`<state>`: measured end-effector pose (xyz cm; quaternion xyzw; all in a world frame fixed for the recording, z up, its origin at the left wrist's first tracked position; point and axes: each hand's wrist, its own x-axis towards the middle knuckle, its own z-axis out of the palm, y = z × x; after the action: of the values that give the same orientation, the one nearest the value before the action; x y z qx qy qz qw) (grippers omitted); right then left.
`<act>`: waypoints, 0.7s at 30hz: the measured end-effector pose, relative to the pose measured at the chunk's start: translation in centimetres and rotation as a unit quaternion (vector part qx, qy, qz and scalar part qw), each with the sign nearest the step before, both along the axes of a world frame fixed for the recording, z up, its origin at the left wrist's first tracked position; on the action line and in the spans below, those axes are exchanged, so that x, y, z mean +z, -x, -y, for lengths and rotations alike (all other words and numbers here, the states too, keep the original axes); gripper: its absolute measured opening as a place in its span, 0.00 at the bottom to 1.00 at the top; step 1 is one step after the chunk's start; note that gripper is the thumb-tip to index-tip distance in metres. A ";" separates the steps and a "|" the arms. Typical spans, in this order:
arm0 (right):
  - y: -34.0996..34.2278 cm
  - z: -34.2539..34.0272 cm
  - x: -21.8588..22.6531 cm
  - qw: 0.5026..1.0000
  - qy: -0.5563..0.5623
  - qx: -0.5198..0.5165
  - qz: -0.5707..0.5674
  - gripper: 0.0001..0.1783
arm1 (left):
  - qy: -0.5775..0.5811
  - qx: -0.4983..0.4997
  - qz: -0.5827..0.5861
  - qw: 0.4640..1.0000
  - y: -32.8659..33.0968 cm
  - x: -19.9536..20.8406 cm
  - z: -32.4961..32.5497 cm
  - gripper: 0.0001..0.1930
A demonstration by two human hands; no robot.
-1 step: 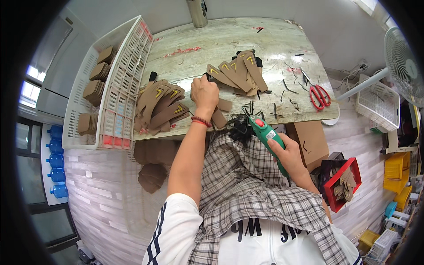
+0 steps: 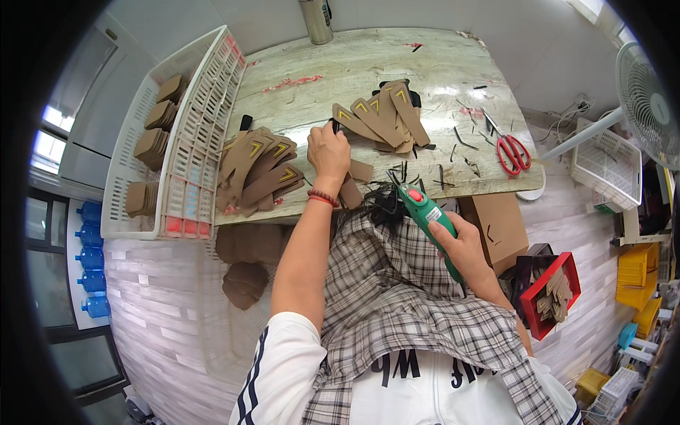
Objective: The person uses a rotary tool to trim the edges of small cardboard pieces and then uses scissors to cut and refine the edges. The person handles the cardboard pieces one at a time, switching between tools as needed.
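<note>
My left hand is closed at the table's near part, fingers curled over a brown strip whose lower end shows beside my wrist. A black bit sticks out at the fingertips; the grip itself is mostly hidden. My right hand grips a green electric cutter with a red button, its tip pointing toward black trimmings heaped at the table edge and on my lap. Left of my left hand lies a pile of brown strips with yellow chevrons. Another fanned stack of such strips lies beyond to the right.
Red-handled scissors and black scraps lie on the table's right side. A white crate with brown pieces stands at the left, a steel flask at the back. Below right are a cardboard box, a red bin and a fan.
</note>
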<state>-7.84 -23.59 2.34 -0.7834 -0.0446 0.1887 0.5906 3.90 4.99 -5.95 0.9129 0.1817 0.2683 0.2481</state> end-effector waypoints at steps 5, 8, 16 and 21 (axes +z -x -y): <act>0.0 -0.3 0.4 1.000 -0.008 0.008 -0.006 0.20 | 0.139 -0.018 0.074 0.987 1.6 -0.8 0.8 0.16; 0.3 -0.2 0.9 1.000 -0.007 0.009 -0.002 0.20 | 0.190 -0.004 0.057 0.980 1.3 -0.8 0.6 0.15; 0.6 0.0 0.9 1.000 -0.028 -0.005 0.003 0.20 | 0.175 0.016 -0.034 0.984 0.7 2.2 0.7 0.11; 0.9 0.3 0.7 1.000 -0.018 0.005 0.012 0.20 | 0.240 0.008 0.025 0.970 1.4 2.1 1.1 0.09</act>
<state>-8.71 -23.89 3.08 -0.7746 -0.0592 0.1817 0.6029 2.52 3.93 -3.88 0.8181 0.2418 0.2412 0.4627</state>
